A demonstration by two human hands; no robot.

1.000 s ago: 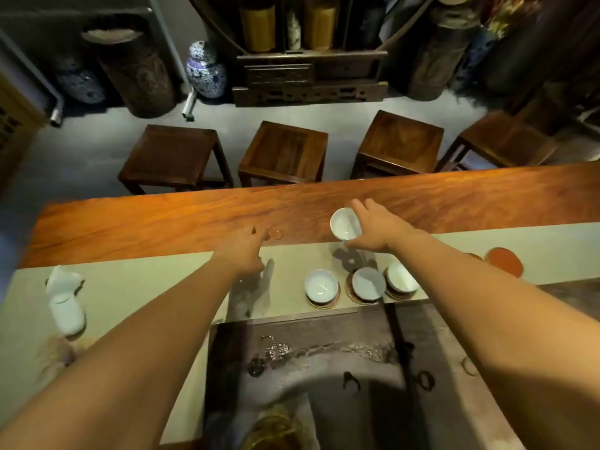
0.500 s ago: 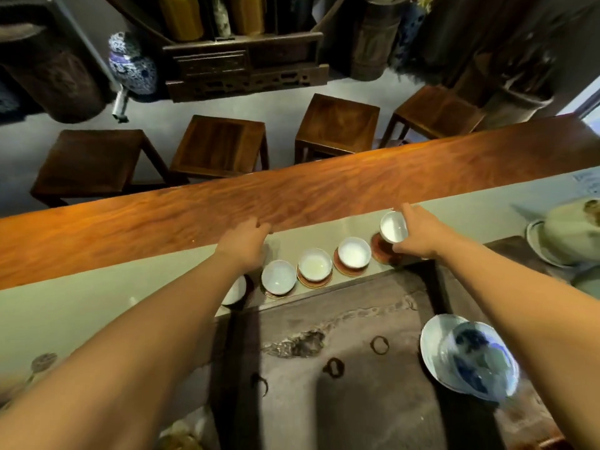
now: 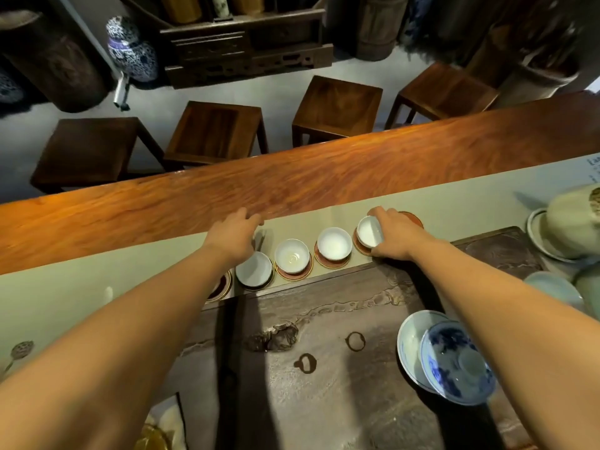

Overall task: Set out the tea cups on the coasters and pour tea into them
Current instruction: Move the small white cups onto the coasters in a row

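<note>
Right hand (image 3: 397, 237), grip pinching tilted cup (image 3: 368, 231) over coaster (image 3: 360, 246): may tip. Left hand (image 3: 232, 233) grip spread.

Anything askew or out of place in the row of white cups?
The rightmost white porcelain cup is tilted, gripped by the right hand above its red round coaster, not yet seated. One red coaster beyond that hand is bare. Nothing spilled.

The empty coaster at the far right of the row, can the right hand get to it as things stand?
Probably yes, once freed: the right hand grips a cup beside the empty coaster, which shows just behind its knuckles with nothing on its visible part.
</note>
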